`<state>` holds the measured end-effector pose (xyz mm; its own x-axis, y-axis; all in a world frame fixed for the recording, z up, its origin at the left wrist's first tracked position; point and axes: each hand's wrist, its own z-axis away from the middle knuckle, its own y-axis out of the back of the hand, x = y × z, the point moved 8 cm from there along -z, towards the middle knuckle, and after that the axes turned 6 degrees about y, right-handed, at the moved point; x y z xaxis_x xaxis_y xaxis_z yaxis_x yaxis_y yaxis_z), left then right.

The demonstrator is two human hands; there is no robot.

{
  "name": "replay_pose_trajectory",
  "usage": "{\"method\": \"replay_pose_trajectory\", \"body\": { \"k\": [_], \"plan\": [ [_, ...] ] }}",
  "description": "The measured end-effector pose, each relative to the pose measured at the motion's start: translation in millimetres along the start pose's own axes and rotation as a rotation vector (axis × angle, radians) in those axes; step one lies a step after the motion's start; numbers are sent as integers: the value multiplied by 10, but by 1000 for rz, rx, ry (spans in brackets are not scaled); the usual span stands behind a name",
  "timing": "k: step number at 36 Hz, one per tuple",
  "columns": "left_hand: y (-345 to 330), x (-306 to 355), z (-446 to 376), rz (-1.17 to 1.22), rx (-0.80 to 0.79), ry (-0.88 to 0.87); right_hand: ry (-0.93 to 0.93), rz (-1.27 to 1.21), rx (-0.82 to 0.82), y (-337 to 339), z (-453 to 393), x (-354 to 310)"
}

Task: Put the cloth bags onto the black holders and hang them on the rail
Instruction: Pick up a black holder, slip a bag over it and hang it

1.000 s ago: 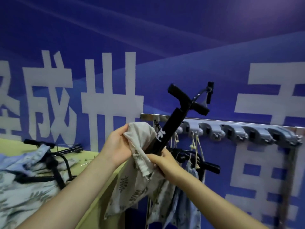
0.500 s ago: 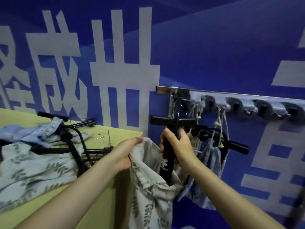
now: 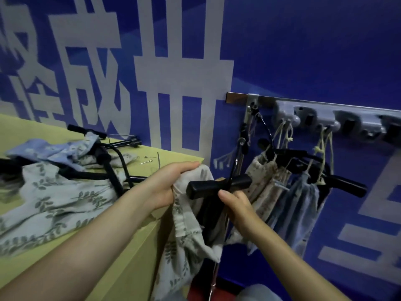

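Left hand (image 3: 167,185) pinching top edge of leafy cloth bag (image 3: 184,240), just off yellow table (image 3: 173,157) corner. Right hand (image 3: 236,205) curled round black holder (image 3: 217,186) inside bag. More bags (image 3: 54,198) piled on table. Grey rail (image 3: 325,114) on blue wall (image 3: 303,44), hung bags (image 3: 271,181) below.

Yellow-green bench (image 3: 178,161) at left, its corner against the blue wall. On it: a leaf-print cloth bag (image 3: 60,205) spread flat, a pale blue cloth bag (image 3: 50,148) crumpled behind it, black holders (image 3: 108,166) lying tangled across and between the bags. Near the back edge, two small metal pins (image 3: 147,160) and a thin rod (image 3: 158,159) on bare bench surface.
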<state>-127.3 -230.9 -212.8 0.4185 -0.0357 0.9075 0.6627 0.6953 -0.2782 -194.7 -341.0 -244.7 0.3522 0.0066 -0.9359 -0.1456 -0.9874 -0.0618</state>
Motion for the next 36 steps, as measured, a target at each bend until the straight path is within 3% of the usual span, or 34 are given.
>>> {"method": "replay_pose_trajectory", "body": {
  "k": [7, 12, 16, 20, 26, 31, 36],
  "plan": [
    [-72, 34, 38, -5, -20, -45, 205, -14, 81, -110, 5, -265],
    [-129, 57, 43, 31, -43, -140, 287, 22, 305, 49, -7, -471],
    [-33, -2, -24, -177, 113, -236, 262, 7, 539, 315, -33, -558],
    [-130, -139, 4, -379, 97, -178, 249, 22, 680, 494, -63, -700],
    [-385, -320, 36, -769, -13, -117, 301, 60, 778, 640, -58, -957],
    [-509, -356, 24, -815, 17, -205, 332, 73, 795, 683, -45, -1031],
    [-443, -280, 50, -607, 98, -313, 329, 83, 800, 676, -6, -1001]
  ]
}}
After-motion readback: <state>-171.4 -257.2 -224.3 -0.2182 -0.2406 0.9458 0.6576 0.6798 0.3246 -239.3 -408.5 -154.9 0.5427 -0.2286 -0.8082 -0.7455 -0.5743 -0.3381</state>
